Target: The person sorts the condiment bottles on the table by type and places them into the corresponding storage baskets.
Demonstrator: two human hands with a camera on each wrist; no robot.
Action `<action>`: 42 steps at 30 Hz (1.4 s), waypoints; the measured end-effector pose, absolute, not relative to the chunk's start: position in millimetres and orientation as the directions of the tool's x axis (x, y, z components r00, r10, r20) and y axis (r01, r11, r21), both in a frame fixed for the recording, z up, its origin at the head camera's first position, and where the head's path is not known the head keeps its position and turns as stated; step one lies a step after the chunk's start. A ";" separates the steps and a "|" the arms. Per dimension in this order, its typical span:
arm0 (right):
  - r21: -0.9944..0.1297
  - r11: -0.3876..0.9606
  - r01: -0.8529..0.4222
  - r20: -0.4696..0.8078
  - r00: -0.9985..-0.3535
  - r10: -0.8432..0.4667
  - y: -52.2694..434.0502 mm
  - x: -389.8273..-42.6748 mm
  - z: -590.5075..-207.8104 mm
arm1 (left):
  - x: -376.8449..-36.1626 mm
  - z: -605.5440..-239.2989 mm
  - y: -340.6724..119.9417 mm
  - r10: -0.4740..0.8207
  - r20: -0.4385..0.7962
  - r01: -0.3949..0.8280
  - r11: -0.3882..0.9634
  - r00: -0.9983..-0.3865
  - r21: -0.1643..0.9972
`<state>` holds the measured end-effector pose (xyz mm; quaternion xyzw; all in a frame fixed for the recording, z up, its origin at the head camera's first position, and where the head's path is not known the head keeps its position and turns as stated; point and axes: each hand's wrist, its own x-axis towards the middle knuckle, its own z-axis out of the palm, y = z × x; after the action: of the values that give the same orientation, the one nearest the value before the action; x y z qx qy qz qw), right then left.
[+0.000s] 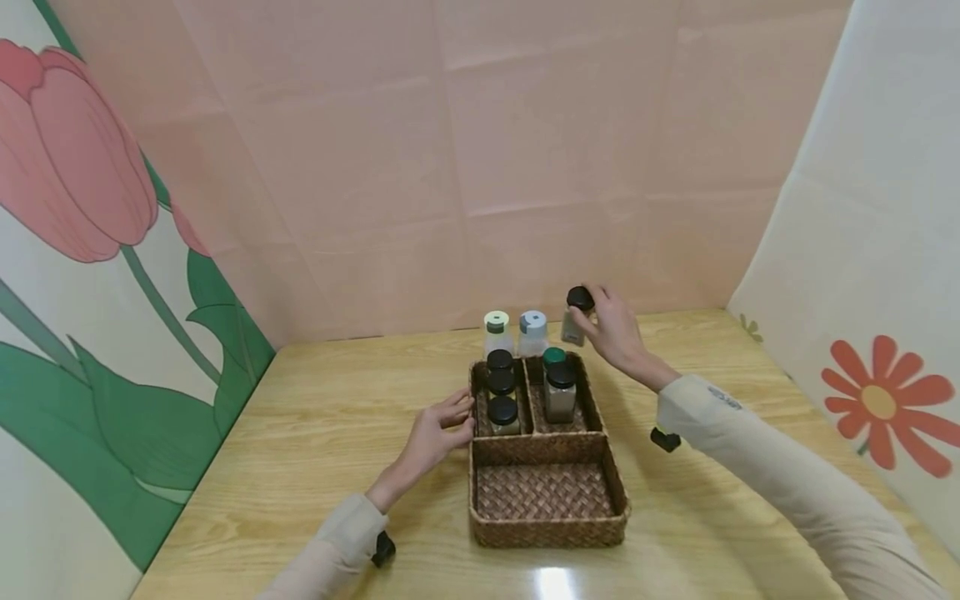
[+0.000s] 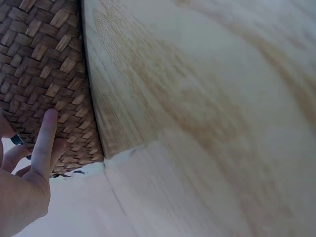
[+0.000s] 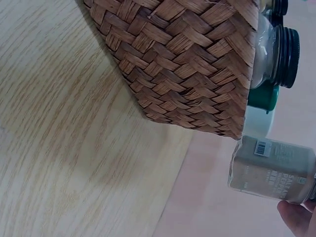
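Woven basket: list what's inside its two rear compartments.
Left: three black-lidded jars, rear two mostly covered. Right: one black-lidded jar, and behind it a green-lidded jar, body mostly covered.

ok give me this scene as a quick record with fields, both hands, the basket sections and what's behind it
left hand: touching the left outer side of the woven basket
right hand: gripping a held jar near its black cap
held jar position: tilted, beyond the basket's far right corner
far left section: three black-capped jars
far right section: one black-capped jar, a green cap showing behind it
near section: woven floor showing
behind basket: light-green-topped bottle, pale-blue-topped bottle
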<state>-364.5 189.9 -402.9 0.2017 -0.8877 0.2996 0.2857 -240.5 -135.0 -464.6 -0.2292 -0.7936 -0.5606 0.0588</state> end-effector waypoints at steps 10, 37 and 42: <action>-0.436 0.724 -0.534 0.633 -0.754 -0.174 192.5 -357.7 -397.7 | -245.8 -473.0 -138.8 0.305 0.337 0.417 0.253 -0.891 0.873; -0.353 0.692 -0.630 0.705 -0.665 -0.246 201.8 -329.2 -389.2 | -243.9 -470.2 -139.9 0.312 0.302 0.388 0.268 -0.901 0.882; -0.334 0.681 -0.652 0.725 -0.639 -0.255 204.9 -324.5 -388.1 | -243.5 -469.9 -139.2 0.311 0.298 0.384 0.269 -0.903 0.883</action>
<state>-324.5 204.9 -388.1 0.2653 -0.8546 0.2986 0.3317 -243.5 -139.2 -469.9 -0.2183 -0.7958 -0.5639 0.0326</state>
